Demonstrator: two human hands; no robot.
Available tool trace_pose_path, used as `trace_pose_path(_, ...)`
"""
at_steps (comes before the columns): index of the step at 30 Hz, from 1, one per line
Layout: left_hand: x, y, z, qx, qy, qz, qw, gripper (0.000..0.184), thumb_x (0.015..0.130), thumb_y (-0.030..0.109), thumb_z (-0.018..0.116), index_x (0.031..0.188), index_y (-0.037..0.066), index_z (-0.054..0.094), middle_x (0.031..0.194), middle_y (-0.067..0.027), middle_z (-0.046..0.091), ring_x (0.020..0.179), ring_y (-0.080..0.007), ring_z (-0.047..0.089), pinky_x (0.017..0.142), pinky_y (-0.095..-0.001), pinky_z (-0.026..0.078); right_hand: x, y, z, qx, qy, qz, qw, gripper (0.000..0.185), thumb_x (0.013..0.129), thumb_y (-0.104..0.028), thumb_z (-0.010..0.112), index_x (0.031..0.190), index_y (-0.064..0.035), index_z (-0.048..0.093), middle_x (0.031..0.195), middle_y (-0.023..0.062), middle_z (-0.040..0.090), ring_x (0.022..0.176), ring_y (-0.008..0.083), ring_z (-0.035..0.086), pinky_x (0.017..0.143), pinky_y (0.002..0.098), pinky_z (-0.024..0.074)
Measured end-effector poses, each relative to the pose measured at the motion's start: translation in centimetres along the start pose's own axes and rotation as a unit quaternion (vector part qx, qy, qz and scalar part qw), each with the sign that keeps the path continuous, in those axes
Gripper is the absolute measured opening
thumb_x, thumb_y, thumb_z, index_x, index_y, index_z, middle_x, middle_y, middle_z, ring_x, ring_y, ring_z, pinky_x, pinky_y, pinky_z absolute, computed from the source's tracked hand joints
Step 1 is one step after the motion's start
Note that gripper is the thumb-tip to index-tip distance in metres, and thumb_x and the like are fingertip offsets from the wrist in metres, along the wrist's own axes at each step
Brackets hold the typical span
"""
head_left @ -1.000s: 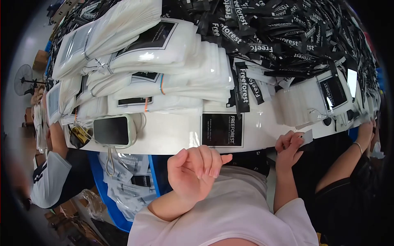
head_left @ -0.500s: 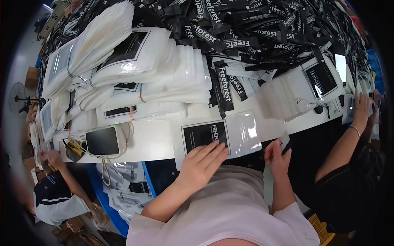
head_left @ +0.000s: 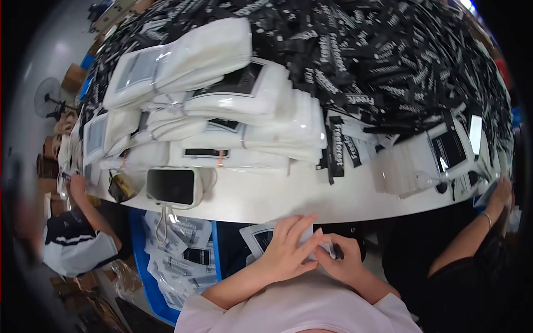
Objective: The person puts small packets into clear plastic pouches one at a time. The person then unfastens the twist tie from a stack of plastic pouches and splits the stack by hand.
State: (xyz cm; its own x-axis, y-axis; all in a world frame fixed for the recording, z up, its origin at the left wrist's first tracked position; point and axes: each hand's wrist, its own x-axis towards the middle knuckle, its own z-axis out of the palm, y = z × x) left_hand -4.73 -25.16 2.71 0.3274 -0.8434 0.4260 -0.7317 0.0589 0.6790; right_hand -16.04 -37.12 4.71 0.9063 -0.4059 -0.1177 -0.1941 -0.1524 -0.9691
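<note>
A clear-and-white plastic pouch (head_left: 254, 235) with a black printed panel is now past the table's front edge, in front of my body. My left hand (head_left: 288, 252) holds it, fingers stretched across its right part and covering much of it. My right hand (head_left: 343, 261) meets the left fingertips at the pouch's right end. Its fingers are pinched around a small dark piece (head_left: 336, 251), mostly hidden, whose kind I cannot make out.
Stacks of banded white pouches (head_left: 266, 125) stand on the white table (head_left: 250, 194), beside a phone-like device (head_left: 171, 186). Black Freeforest stick packets (head_left: 377, 55) are heaped behind. More pouches (head_left: 405, 166) lie right. A blue bin (head_left: 217, 258) holds packets below. People work at both sides.
The pouch has come off the tabletop toward my body with my left hand. My right hand has moved left to meet it. The camera view has shifted.
</note>
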Motion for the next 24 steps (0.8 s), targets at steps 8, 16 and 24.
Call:
trace_pose_path(8,-2.9,0.4,-2.3,-0.107,0.024,-0.083,0.991,0.094,0.056,0.014,0.075,0.135,0.002,0.025,0.116,-0.019,0.049,0.093,-0.0331,0.053,0.08,-0.04,0.041,0.9,-0.2,-0.2,0.008,-0.185,-0.014,0.983,0.021,0.073,-0.005,0.068,0.092,-0.0019,0.062,0.083,0.0097,0.064,0.068,0.0155,0.06,0.06,0.0228,0.0455)
trace_pose_path(16,-2.1,-0.2,-3.4,-0.016,0.016,-0.075,0.997,0.081,0.057,0.011,0.073,0.128,-0.002,0.037,0.112,-0.0185,0.05,0.095,-0.0313,0.051,0.081,-0.0371,0.04,2.9,-0.3,-1.2,-0.163,-0.103,-0.131,0.972,0.016,0.075,-0.017,0.067,0.085,-0.0064,0.059,0.067,0.0025,0.057,0.049,0.0145,0.048,0.047,0.0218,0.0395)
trace_pose_path(24,-0.9,0.3,-0.8,0.039,0.108,-0.045,0.992,0.114,0.05,0.042,0.076,0.135,-0.005,0.016,0.12,-0.0231,0.042,0.103,-0.0334,0.044,0.08,-0.042,0.028,3.0,-3.5,0.4,0.349,-0.039,-0.16,0.923,0.032,0.09,-0.029,0.044,0.1,-0.0015,0.054,0.097,0.0132,0.058,0.089,0.0265,0.056,0.086,0.0419,0.0421)
